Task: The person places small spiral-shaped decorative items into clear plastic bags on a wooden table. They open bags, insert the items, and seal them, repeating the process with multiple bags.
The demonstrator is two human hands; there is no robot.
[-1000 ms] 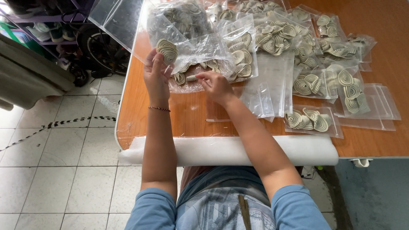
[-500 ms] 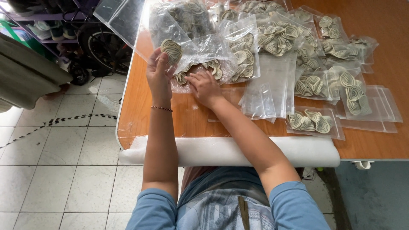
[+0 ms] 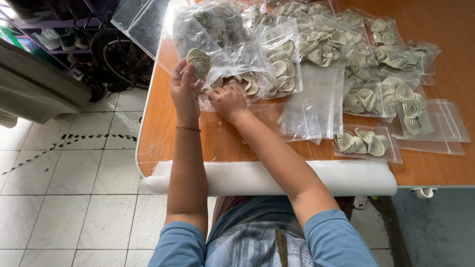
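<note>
My left hand point(image 3: 184, 88) holds up a stack of pale coiled spirals point(image 3: 200, 61) at the table's left side. My right hand point(image 3: 227, 101) rests beside it, fingers closed on more coils at the mouth of a large clear plastic bag point(image 3: 232, 59) that lies on the orange wooden table point(image 3: 163, 133). Loose coils point(image 3: 247, 84) show inside the bag just beyond my right hand.
Several small clear zip bags filled with coils point(image 3: 363, 141) cover the table's middle and right. A pile of empty bags point(image 3: 311, 106) lies at the centre. A white padded roll point(image 3: 346, 178) lines the near edge. Tiled floor and a shelf point(image 3: 44, 24) are at left.
My right hand has moved left along the bag toward my left hand, and the two now nearly touch. The left hand keeps holding the coil stack.
</note>
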